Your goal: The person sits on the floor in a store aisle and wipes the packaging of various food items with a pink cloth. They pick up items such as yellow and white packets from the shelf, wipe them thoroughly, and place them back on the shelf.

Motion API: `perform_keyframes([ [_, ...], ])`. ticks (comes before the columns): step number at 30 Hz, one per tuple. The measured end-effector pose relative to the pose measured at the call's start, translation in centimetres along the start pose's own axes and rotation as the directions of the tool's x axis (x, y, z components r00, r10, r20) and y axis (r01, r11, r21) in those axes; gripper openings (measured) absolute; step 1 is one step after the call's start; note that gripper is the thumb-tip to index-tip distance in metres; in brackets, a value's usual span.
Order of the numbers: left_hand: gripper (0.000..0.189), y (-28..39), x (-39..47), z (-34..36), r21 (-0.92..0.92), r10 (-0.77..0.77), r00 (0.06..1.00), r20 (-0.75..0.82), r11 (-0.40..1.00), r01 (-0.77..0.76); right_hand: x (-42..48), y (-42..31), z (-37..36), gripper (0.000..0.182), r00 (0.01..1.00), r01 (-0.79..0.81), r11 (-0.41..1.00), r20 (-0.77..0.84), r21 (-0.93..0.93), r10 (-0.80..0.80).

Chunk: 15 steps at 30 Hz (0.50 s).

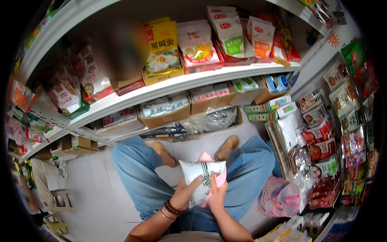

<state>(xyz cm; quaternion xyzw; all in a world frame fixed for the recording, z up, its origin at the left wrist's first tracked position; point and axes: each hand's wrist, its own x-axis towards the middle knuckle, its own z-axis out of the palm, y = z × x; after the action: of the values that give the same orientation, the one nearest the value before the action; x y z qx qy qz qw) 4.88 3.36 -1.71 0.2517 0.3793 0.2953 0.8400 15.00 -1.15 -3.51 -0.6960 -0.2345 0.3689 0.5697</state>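
Note:
Between my knees, a plump white plastic packet [195, 172] with green printing is held in both hands. My left hand [183, 192], with beads and a bangle at the wrist, grips its left side, thumb across the front. Around its right edge is my right hand [218, 190], which also has a pink cloth [222, 178] against the packet. More of that cloth shows above and below the packet; the rest is hidden behind it. The fingers under the packet are out of sight.
Ahead, a white shelf [193, 74] bears several bagged goods, with cardboard boxes [164, 116] of packets beneath. On the right stand a pink plastic bag [279, 196] and racks of hanging packets [320, 133]. At far left, another person [43, 181] sits near small stools [62, 199].

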Motion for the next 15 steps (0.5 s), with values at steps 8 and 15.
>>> perform_keyframes([
  [8, 0.029, -1.1, 0.5, -0.8, -0.293, -0.032, 0.958, -0.284, 0.955, -0.055, 1.4, -0.9, -0.6, 0.028, 0.989, -0.022, 1.000, 0.143, -0.017, 0.024],
  [15, 0.035, 0.8, 0.6, -0.9, -0.349, 0.113, 0.935, -0.335, 0.907, -0.235, 1.0, -0.2, -2.8, 0.037, 0.951, -0.045, 0.842, -0.234, 0.537, 0.201],
])
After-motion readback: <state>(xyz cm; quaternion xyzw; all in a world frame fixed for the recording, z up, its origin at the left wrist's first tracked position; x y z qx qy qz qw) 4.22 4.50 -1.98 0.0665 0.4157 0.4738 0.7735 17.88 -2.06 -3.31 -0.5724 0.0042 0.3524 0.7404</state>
